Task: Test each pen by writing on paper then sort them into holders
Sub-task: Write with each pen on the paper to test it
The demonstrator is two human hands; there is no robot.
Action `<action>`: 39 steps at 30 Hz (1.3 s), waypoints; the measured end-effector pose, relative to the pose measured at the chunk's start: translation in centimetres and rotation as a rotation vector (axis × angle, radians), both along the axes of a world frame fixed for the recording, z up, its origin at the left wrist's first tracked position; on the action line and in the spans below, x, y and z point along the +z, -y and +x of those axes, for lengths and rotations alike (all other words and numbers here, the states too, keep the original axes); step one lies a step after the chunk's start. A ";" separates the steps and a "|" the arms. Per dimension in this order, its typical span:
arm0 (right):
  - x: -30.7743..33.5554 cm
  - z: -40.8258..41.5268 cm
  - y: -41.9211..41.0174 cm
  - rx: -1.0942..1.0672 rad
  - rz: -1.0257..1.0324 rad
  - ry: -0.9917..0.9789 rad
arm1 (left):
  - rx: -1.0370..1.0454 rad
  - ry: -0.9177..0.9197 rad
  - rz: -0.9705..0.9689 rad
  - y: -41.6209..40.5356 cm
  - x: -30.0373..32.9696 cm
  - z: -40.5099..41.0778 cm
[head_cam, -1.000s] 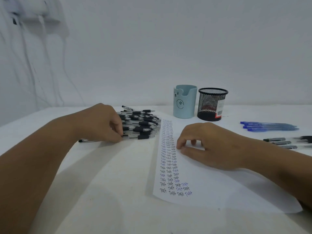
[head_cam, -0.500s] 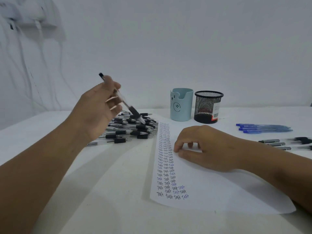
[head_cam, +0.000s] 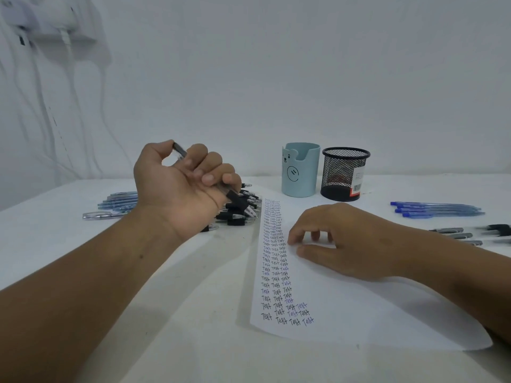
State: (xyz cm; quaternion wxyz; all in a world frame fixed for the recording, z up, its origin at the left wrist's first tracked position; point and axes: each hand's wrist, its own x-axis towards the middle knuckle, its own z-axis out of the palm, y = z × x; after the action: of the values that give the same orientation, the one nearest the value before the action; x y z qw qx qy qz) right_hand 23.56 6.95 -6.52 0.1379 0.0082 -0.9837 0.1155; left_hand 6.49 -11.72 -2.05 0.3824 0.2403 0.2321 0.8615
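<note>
My left hand (head_cam: 182, 189) is raised above the table with its fingers curled round a clear pen with a black grip (head_cam: 179, 149), tip pointing down to the right. Behind it lies a pile of black-grip pens (head_cam: 243, 214). My right hand (head_cam: 343, 239) rests on the white paper (head_cam: 359, 308), fingertips down beside columns of the written word "Test" (head_cam: 276, 272). A light blue holder with a bear face (head_cam: 300, 168) and a black mesh holder (head_cam: 344, 174) stand at the back.
Blue pens (head_cam: 437, 210) lie at the right, with grey and black pens (head_cam: 470, 233) nearer. More blue pens (head_cam: 119, 201) and a clear pen (head_cam: 102, 215) lie at the left. White cables hang on the wall at top left (head_cam: 63, 31).
My left hand pinched a pen from the pile, lifted it and has turned it into a fuller grip, tip lower. My right hand stayed on the paper.
</note>
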 end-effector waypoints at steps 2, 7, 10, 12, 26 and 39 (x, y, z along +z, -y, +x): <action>0.3 0.0 0.5 -0.022 0.013 -0.103 | -0.018 0.016 0.018 -0.2 -0.2 0.3; 1.2 0.2 1.8 -0.006 -0.004 -0.384 | -0.108 -0.099 -0.080 -0.8 -0.8 1.4; 1.3 0.2 2.2 -0.065 0.020 -0.425 | -0.199 -0.139 -0.094 -0.9 -1.0 2.3; 1.2 0.1 2.2 -0.113 0.034 -0.446 | -0.245 -0.170 -0.095 -0.8 -1.1 2.4; 2.0 0.6 2.3 -0.340 -0.082 -0.309 | -0.132 -0.568 -0.387 -1.4 -1.3 1.2; 0.5 1.1 5.8 0.016 -0.967 0.062 | -0.124 -1.824 -0.811 -0.2 -3.0 -0.3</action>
State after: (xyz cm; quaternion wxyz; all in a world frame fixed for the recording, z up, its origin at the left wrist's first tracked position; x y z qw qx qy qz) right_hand 24.63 1.15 -6.05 0.0955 -0.0528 -0.8209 0.5606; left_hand 6.24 -11.54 -5.01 0.1553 0.6726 0.7002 0.1821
